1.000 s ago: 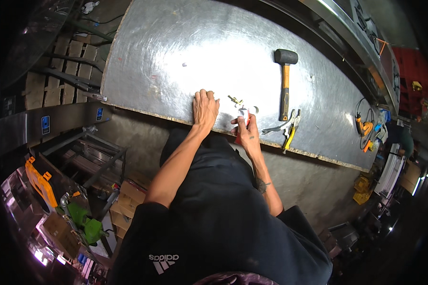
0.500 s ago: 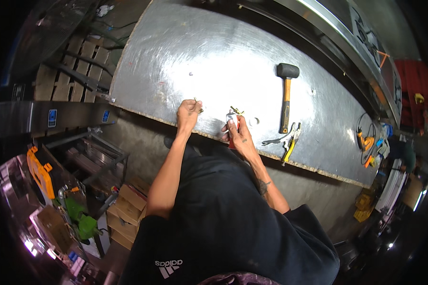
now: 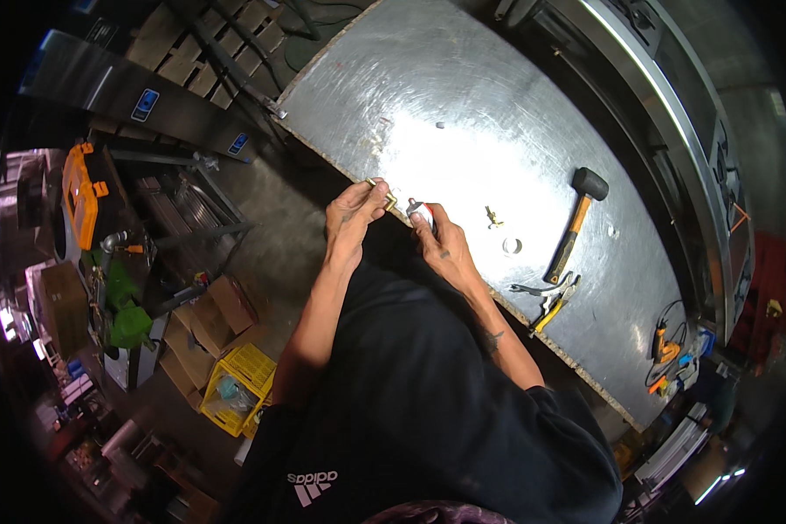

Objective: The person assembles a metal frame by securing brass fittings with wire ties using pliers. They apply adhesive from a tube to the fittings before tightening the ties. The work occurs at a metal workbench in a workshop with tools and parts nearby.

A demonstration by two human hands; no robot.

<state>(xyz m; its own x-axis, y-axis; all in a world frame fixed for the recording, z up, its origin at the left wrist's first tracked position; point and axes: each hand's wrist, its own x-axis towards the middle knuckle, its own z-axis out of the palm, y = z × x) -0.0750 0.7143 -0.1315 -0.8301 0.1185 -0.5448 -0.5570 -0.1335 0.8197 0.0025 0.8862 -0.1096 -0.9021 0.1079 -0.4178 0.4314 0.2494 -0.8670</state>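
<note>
My left hand [image 3: 349,218] is closed, pinching a small bent brass fitting [image 3: 390,201] by the fingertips near the table's front edge. Beside it, my right hand [image 3: 448,251] wraps around a small white and red squeeze tube [image 3: 423,211], whose narrow tip points up toward the fitting. A small gap appears between tip and fitting; whether they touch is too small to tell. Another brass fitting [image 3: 493,217] lies on the metal-topped table [image 3: 367,83] to the right of my right hand. Near it sits a small pale ring-shaped piece [image 3: 512,246].
A black-headed rubber mallet [image 3: 589,185] and yellow-handled locking pliers [image 3: 552,304] lie right of my hands. Farther right is an orange corded tool [image 3: 666,349]. A long metal appliance [image 3: 672,105] borders the table's far side. Cardboard boxes [image 3: 205,325] and a yellow crate [image 3: 236,384] stand lower left.
The view has turned, shifting the table rightward. My hands have come closer together at the table edge, and the tube now leans toward the left-hand fitting. The loose brass fitting now shows apart from my right hand.
</note>
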